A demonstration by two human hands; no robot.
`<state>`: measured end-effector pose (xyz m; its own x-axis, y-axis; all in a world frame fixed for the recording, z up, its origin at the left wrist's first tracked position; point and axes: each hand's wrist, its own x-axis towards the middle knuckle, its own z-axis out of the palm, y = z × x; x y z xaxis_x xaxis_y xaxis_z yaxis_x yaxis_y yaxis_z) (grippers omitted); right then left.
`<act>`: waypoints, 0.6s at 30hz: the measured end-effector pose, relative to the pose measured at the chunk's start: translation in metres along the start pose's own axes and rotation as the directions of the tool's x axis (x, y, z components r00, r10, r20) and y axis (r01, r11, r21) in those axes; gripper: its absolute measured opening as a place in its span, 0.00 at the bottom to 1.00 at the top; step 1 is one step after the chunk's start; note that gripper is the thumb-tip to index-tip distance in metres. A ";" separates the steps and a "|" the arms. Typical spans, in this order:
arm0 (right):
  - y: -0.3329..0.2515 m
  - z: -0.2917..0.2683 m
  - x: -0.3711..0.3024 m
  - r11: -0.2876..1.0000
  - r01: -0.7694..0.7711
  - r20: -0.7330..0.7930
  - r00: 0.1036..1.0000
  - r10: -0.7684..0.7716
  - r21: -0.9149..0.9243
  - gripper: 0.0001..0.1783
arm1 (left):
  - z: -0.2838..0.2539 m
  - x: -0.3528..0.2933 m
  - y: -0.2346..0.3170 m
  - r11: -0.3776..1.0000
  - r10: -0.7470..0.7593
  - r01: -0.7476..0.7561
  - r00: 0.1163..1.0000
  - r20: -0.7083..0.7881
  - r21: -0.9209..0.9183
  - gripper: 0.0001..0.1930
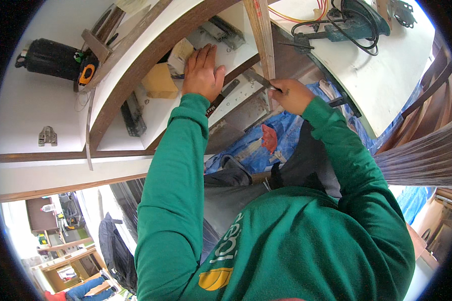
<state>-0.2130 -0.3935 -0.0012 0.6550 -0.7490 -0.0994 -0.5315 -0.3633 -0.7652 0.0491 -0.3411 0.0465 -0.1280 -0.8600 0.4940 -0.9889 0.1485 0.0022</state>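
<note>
My left hand (203, 72) lies with its fingers stretched out, on or over the white panel (236, 52) of a cabinet piece, beside a pale block (181, 54). Just left of it is a tan folded sheet (160, 82). By the left wrist lies a tool with a dark blade and black handle (221, 99). My right hand (291, 95) is closed round a narrow, flat metal-bladed tool (258, 79), whose exact kind I cannot make out. Its blade points left across the dark panel edge toward my left hand. Fingers hide its handle.
Metal drawer slides (133, 116) lie on the panel. A corded green power tool (359, 25) rests on a white board at right. An orange tape measure (87, 74), black bottle (50, 59) and hinge (47, 136) are left. Blue tarp (291, 123) lies below; another person's legs (88, 288) show lower left.
</note>
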 end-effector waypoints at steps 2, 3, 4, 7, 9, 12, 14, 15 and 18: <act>-0.012 0.008 0.009 0.990 0.118 -0.010 0.993 -0.119 -0.081 0.19 | 0.000 0.001 0.000 1.000 0.002 -0.002 1.000 0.010 0.002 0.28; -0.019 0.014 0.014 0.979 0.164 -0.019 0.986 -0.168 -0.123 0.19 | 0.000 0.001 0.000 1.000 0.003 -0.003 1.000 0.010 -0.003 0.28; -0.023 0.019 0.016 0.983 0.132 -0.021 0.991 -0.136 -0.128 0.18 | -0.001 0.002 -0.001 1.000 0.002 -0.002 1.000 0.010 -0.006 0.28; -0.026 0.021 0.012 0.991 0.113 -0.010 0.993 -0.114 -0.078 0.15 | -0.002 0.001 -0.002 0.999 -0.019 0.020 1.000 0.019 -0.042 0.28; -0.021 0.011 0.002 0.998 0.050 0.041 0.998 -0.048 -0.045 0.15 | 0.000 -0.001 -0.001 1.000 -0.020 0.020 1.000 -0.003 -0.024 0.27; -0.022 0.002 -0.003 0.990 0.059 0.010 0.998 -0.058 -0.127 0.15 | 0.002 0.000 -0.002 1.000 -0.004 0.004 1.000 -0.013 0.007 0.27; -0.034 0.013 0.007 0.989 0.057 0.066 0.997 -0.048 -0.137 0.16 | 0.003 0.001 -0.002 1.000 0.010 -0.009 1.000 -0.010 0.004 0.26; -0.042 0.021 0.013 0.987 0.080 0.082 0.994 -0.069 -0.139 0.16 | 0.003 0.001 -0.003 1.000 0.010 -0.010 1.000 -0.010 -0.008 0.26; -0.052 0.046 0.021 0.979 0.180 0.068 0.982 -0.174 -0.092 0.16 | 0.004 -0.002 -0.002 1.000 -0.005 0.005 1.000 -0.005 0.020 0.26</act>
<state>-0.1473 -0.3646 0.0071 0.7724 -0.6351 -0.0076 -0.4524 -0.5417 -0.7084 0.0515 -0.3417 0.0426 -0.1228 -0.8581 0.4985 -0.9909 0.1342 -0.0131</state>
